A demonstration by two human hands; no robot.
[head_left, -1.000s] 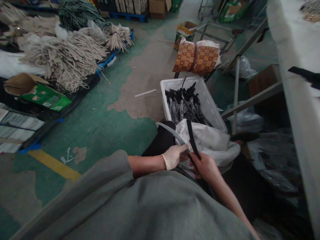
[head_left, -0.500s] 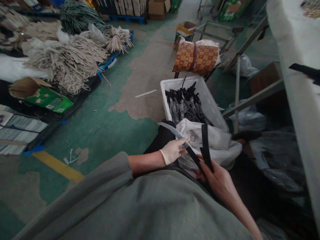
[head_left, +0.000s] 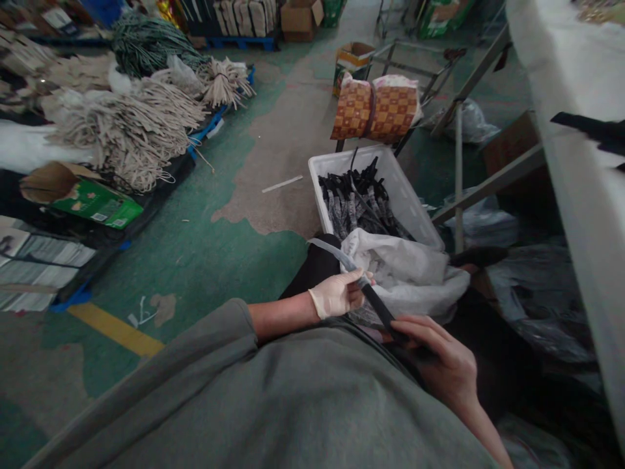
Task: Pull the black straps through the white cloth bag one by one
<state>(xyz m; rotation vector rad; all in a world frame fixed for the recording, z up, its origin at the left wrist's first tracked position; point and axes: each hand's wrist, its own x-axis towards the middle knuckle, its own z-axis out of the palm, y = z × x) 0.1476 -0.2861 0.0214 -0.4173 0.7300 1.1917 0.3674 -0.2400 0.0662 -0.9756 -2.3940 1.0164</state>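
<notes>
A black strap [head_left: 379, 306] lies across my lap, its upper end inside a narrow clear plastic sleeve [head_left: 328, 248] that curves off to the left. My left hand [head_left: 338, 295], in a pale thin glove, pinches the strap and sleeve where the two meet. Bare, my right hand [head_left: 442, 355] has its fingers over the strap's lower end, palm down, and the tip under it is hidden. Just beyond both hands a white plastic bag [head_left: 405, 260] rests open on my lap. Behind that stands a white bin [head_left: 407, 189] holding several black straps, many in clear sleeves.
A white-covered table [head_left: 556, 98] with black straps [head_left: 593, 132] on it runs along my right, above metal legs. A checkered roll [head_left: 375, 111] sits behind the bin. To the left, pallets carry heaped beige cords [head_left: 131, 124] and a green carton [head_left: 100, 202].
My right hand has turned palm down over the strap's lower end. The black strap piece that stood upright from it no longer shows. My left hand keeps its pinch in nearly the same place.
</notes>
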